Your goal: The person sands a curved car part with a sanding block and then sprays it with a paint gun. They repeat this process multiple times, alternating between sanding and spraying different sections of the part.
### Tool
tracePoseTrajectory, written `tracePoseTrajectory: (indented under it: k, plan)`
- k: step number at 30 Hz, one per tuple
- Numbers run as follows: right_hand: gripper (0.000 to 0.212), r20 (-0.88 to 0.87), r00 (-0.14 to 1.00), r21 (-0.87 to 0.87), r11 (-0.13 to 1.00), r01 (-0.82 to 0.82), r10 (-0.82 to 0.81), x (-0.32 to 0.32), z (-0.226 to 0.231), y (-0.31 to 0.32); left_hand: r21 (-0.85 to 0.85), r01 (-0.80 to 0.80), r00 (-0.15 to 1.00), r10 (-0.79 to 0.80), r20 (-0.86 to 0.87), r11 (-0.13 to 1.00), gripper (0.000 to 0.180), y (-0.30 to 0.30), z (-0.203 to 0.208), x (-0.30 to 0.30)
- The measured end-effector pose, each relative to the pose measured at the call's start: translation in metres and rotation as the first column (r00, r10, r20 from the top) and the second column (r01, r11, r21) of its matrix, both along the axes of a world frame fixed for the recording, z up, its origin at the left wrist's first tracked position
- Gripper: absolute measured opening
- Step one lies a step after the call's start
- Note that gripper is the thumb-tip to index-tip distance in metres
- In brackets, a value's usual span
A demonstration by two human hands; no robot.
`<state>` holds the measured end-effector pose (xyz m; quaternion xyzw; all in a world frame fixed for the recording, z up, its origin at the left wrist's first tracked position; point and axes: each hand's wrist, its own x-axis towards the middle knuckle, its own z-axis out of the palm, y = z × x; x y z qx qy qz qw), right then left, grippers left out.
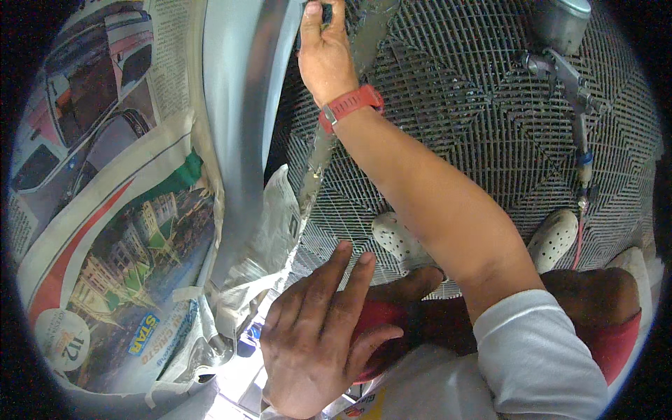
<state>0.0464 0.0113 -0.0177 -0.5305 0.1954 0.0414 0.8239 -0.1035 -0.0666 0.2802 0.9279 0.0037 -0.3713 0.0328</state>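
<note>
A glossy grey curved panel (234, 119), perhaps a vehicle's body part, runs down left of centre, with a darker band along it. At the top, my right hand (325, 52), with a red strap on the wrist, reaches to the panel's edge. Its fingers are closed round a small dark thing (326, 12) that the frame's edge partly cuts off. Lower down, my left hand (311, 329) hovers with its back showing, fingers stretched and thumb apart, holding nothing. Beside it, a crumpled silvery masking sheet (269, 231) hangs along the panel.
Newspaper sheets (119, 259) cover the area left of the panel. A spray gun (567, 80) with a metal cup and a red hose (579, 241) is at the upper right. Below lies dark grid matting (455, 91), with white clogs (555, 240) on my feet.
</note>
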Motion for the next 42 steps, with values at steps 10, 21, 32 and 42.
tracePoseTrajectory:
  k: [10,21,32,42]
  plan:
    - [0.041,-0.134,0.983,0.187,0.977,-0.099,0.125,-0.055,0.004,-0.002,0.021,0.03,1.0,-0.03,-0.005,0.999,0.081,-0.016,-0.002,0.012]
    - [0.047,-0.018,1.0,0.054,0.999,-0.011,0.012,-0.066,0.006,0.026,-0.037,0.034,0.999,-0.033,0.025,0.999,0.081,-0.01,-0.005,0.007]
    - [0.048,-0.053,0.99,0.14,0.982,-0.123,0.132,-0.051,0.014,0.011,-0.009,0.03,0.999,-0.03,0.022,1.0,0.082,-0.006,0.0,0.004]
    - [0.077,-0.05,0.998,-0.003,1.0,-0.025,0.024,-0.038,-0.001,0.02,0.007,0.039,0.999,-0.039,0.03,0.999,0.082,-0.01,0.003,0.001]
